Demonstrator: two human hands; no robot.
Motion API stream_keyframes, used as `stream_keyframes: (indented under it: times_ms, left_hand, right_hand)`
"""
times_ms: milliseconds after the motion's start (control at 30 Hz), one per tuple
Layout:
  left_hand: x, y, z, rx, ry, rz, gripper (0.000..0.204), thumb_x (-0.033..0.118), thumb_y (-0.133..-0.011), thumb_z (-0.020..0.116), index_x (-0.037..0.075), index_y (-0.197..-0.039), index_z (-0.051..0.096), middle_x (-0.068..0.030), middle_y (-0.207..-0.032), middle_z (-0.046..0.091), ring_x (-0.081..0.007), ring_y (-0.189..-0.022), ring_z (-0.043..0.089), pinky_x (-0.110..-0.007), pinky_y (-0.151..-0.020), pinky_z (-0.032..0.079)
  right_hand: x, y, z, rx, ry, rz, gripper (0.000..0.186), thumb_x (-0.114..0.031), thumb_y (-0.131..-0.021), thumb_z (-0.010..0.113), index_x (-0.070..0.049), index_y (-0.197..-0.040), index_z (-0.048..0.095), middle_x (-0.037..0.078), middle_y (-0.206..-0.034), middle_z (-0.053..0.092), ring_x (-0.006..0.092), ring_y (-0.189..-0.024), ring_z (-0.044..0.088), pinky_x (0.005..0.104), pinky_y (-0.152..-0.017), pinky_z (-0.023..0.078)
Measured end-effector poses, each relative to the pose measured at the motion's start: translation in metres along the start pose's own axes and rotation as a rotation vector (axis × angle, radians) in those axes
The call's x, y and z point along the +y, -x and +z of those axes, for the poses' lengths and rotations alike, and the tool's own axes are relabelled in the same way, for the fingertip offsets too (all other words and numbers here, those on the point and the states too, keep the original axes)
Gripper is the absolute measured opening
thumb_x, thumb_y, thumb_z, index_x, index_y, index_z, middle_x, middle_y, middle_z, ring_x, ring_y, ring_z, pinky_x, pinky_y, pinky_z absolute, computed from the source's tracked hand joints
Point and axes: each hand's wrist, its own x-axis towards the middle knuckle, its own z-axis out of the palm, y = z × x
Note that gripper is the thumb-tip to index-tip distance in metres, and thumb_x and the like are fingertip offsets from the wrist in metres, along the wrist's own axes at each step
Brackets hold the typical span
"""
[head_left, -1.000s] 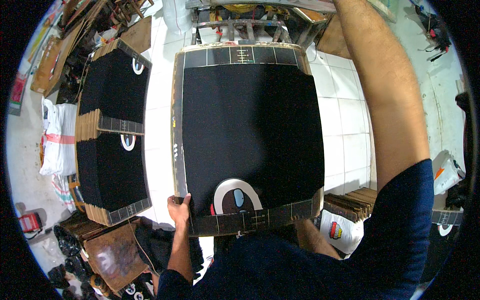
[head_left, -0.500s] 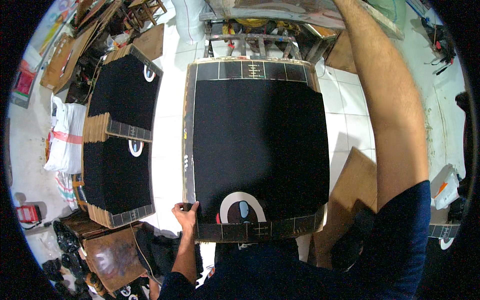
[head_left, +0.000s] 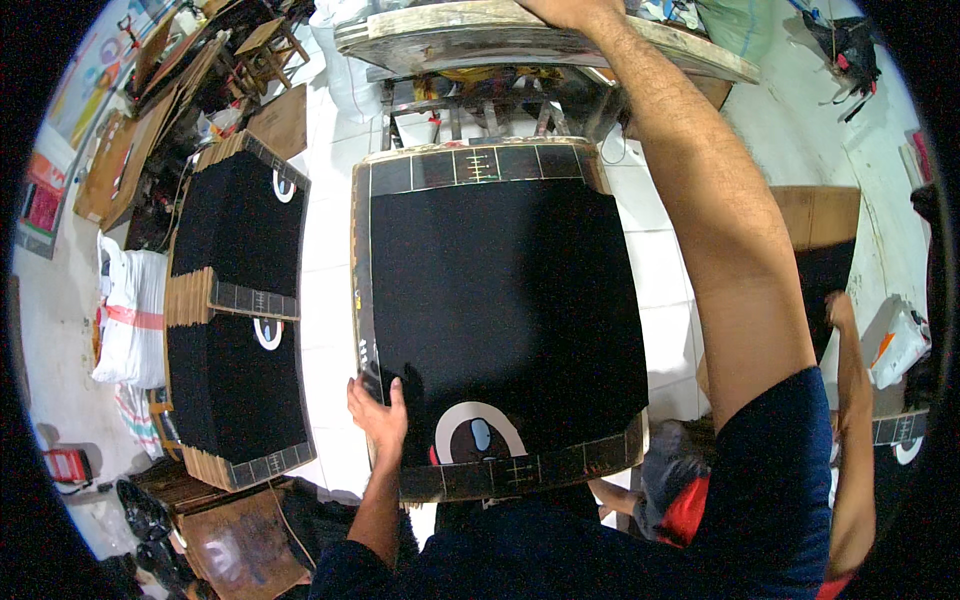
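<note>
Board (head_left: pixel 520 165) is running lengthwise front-to-back, arch print (head_left: pixel 481 437) pointing away. Left hand (head_left: pixel 380 415) is sitting spread at its edge, gripping nothing; can't tell right hand (head_left: pixel 575 10) grip lol.

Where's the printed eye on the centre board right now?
In the head view, the printed eye sits at the near end of the black fabric, just above the gridded strip and right of the left hand.
</note>
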Motion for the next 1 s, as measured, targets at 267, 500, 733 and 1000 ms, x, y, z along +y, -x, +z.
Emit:
stream_keyframes:
  times_ms: [267, 500, 733, 1000]
  left_hand:
    - [0.161, -0.076, -0.034, 0.095, 0.231, 0.485, 0.069, 0.039, -0.098, 0.069, -0.001, -0.148, 0.045, -0.0288, -0.152, 0.045, -0.0441, -0.14, 0.044, -0.057, -0.116, 0.033]
    - [0.268, -0.14, -0.03, -0.472, 1.724, -0.318, 0.054, 0.057, -0.11, 0.039, 0.01, -0.133, 0.052, -0.0153, -0.122, 0.058, -0.0339, -0.109, 0.064, -0.052, -0.093, 0.054]
    - [0.177, -0.112, 0.091, -0.514, 1.319, -0.867, 0.058, 0.052, -0.113, 0.029, 0.005, -0.132, 0.056, -0.0162, -0.113, 0.069, -0.0289, -0.09, 0.069, -0.042, -0.069, 0.057]
    - [0.121, -0.099, 0.104, 0.028, 0.09, 0.34, 0.101, 0.06, -0.078, 0.083, -0.005, -0.146, 0.046, -0.0263, -0.15, 0.048, -0.0414, -0.14, 0.045, -0.054, -0.113, 0.035]
  right_hand:
    - [-0.001, 0.042, 0.017, 0.035, -0.007, -0.054, 0.083, -0.083, -0.082, 0.058, -0.006, -0.105, 0.079, 0.018, -0.102, 0.076, 0.0323, -0.101, 0.072, 0.0467, -0.09, 0.051]
    - [-0.003, 0.195, 0.105, 0.331, -0.077, -0.209, 0.054, -0.062, -0.071, 0.085, -0.012, -0.081, 0.069, 0.007, -0.078, 0.063, 0.0296, -0.074, 0.059, 0.0453, -0.075, 0.043]
    - [-0.011, 0.32, 0.193, 0.012, -0.191, -0.1, 0.045, -0.055, -0.08, 0.077, -0.014, -0.096, 0.07, 0.006, -0.097, 0.063, 0.027, -0.099, 0.058, 0.0477, -0.091, 0.039]
    - [0.005, 0.299, 0.228, -0.35, -0.169, -0.107, 0.039, -0.043, -0.08, 0.08, -0.014, -0.105, 0.069, 0.005, -0.096, 0.068, 0.0271, -0.098, 0.064, 0.0469, -0.085, 0.043]
